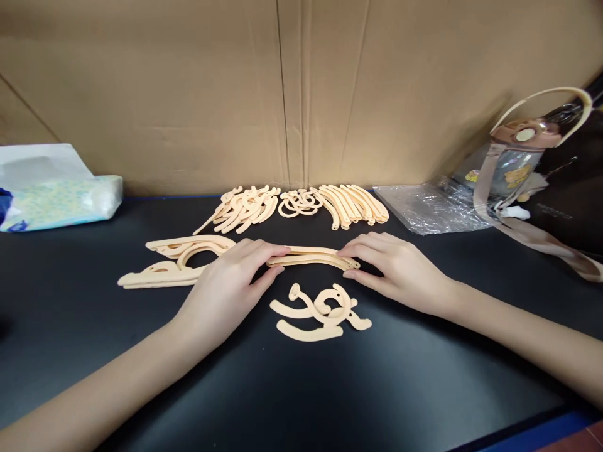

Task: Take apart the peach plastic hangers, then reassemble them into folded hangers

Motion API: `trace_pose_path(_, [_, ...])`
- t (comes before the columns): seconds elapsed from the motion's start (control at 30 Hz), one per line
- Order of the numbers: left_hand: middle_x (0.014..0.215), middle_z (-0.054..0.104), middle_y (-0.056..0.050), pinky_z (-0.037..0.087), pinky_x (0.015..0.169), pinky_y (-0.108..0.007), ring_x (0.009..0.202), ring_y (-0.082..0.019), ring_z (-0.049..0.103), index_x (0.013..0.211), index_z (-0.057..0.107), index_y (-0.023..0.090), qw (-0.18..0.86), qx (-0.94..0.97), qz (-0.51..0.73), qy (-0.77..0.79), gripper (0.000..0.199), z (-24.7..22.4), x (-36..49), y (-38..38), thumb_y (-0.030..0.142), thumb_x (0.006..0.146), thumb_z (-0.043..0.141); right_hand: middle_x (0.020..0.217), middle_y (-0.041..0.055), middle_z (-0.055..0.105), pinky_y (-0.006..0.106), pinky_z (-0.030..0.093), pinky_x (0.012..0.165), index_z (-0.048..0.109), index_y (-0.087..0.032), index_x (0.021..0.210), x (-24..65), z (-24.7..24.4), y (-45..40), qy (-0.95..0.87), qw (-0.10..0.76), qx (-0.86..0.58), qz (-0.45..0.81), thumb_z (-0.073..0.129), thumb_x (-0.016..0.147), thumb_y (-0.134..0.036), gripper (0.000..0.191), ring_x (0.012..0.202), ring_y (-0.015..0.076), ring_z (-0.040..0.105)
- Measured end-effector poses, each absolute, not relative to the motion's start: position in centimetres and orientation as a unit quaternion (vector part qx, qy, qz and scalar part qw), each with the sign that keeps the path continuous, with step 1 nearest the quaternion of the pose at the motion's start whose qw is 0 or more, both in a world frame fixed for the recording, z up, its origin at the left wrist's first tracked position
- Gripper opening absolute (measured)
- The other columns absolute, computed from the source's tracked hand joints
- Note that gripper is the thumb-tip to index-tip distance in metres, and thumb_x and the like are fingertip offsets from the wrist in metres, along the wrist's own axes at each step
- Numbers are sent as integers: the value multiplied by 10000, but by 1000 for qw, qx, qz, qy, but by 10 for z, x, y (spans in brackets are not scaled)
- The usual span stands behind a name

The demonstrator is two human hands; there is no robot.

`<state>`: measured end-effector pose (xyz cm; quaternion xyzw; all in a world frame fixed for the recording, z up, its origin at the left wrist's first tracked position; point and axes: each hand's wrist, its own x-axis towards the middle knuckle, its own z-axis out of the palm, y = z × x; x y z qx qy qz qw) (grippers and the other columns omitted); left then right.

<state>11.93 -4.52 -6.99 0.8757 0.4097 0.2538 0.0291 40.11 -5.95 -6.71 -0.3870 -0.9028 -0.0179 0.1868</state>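
Observation:
A pair of long, curved cream strips (311, 258) lies side by side just above the black table, or on it; I cannot tell which. My left hand (230, 273) pinches their left end between thumb and fingers. At the right end, the thumb and fingers of my right hand (400, 267) close around the strips. Beside my left hand rest folded cream pieces shaped like hangers (162, 276), partly hidden by that hand. Nearer to me, between the two wrists, is a small loose cluster of hook and short arm parts (308, 331).
Along the back lie a heap of short curved parts (247, 210), several ring-shaped hooks (299, 202) and a stack of long strips (353, 204). Cardboard (211, 94) stands behind. A tissue pack (61, 201) is left; clear plastic film (428, 207) and a strapped bottle (518, 166) are right.

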Motion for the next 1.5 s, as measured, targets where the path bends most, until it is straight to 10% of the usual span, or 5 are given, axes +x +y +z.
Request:
trace_pose_path(0.27, [1048,703,-67,466,830,-401,953,-259,611,1100,641,181,-132,888,229,375,191,-66,117,-52,275,963,547,1072,69,702,381,525,857,641,-199,1076,405,-72,-58,-885,219,-410,19,542,981,-262,151,957,210,652])
trace_pose_path(0.93, [864,648,-27,389,737,-357,810,-212,572,892,574,177,-89,930,189,303,131,-62,115,-61,234,983,499,1183,132,647,341,451,866,718,-172,1023,396,-57,-86,-953,205,-223,15,590,945,-252,170,1022,207,580])
trace_pose_path(1.5, [1020,628,-75,376,790,-399,902,-256,541,1136,605,155,-70,926,188,321,275,-61,115,-71,204,895,480,1051,88,666,310,517,810,621,-175,945,395,-50,-87,-916,295,-273,-9,478,1012,-199,160,925,163,613])
